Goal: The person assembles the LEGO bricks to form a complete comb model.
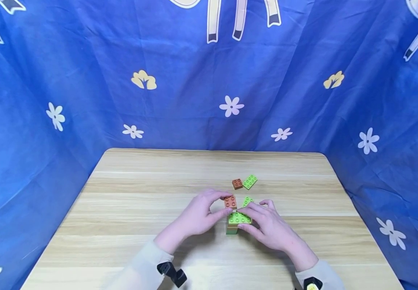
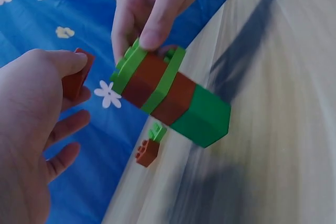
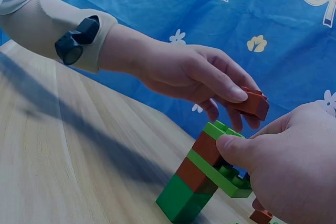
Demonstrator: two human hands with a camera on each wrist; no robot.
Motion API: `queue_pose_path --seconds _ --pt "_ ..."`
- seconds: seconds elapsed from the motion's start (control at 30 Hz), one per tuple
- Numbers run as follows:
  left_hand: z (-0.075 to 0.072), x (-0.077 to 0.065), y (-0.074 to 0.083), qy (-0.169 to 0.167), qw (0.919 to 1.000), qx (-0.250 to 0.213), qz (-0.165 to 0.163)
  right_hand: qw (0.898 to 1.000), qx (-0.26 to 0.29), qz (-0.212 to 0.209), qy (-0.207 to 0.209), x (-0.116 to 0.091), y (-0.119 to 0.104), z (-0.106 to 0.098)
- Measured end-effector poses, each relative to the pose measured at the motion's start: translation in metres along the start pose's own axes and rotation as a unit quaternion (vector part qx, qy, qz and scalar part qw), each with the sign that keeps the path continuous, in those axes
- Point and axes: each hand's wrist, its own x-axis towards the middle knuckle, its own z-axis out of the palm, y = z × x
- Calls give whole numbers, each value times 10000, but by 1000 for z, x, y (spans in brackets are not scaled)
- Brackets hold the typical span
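Note:
My left hand (image 1: pixel 205 211) pinches a small brown toy brick (image 1: pixel 230 202) between thumb and fingers. In the right wrist view that brown brick (image 3: pixel 254 103) hangs above the top of a stacked brick tower. The tower (image 2: pixel 163 90) has a dark green brick (image 2: pixel 205 116) at the bottom, then brown and light green layers in turn, with a light green plate (image 1: pixel 239 218) on top. My right hand (image 1: pixel 270 225) grips the tower's upper part, thumb on the near side and fingers behind. A lower light green plate (image 3: pixel 223 174) juts out sideways beneath this hand.
Behind the tower on the wooden table (image 1: pixel 140 193) lie a brown brick (image 1: pixel 237 184) and a light green plate (image 1: pixel 250 181), side by side. A blue patterned cloth (image 1: pixel 180 100) hangs around the table's back and sides.

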Motion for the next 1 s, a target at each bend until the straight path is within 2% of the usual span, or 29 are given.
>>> queue_pose_path --seconds 0.2,0.4,0.73,0.87,1.0 --pt "6 -6 5 -218 9993 112 281 10000 -30 -8 -23 -1 0 0" --pt "11 -11 5 -272 9991 146 297 10000 -44 -36 0 -1 -1 0" --pt "10 -11 8 -355 9985 156 396 10000 -74 -58 -10 -1 0 0" --pt "10 -10 8 -349 9976 363 470 10000 -76 -21 -34 -1 0 0" --pt "9 -8 10 -353 9949 764 549 9999 -70 -70 21 -1 0 0"
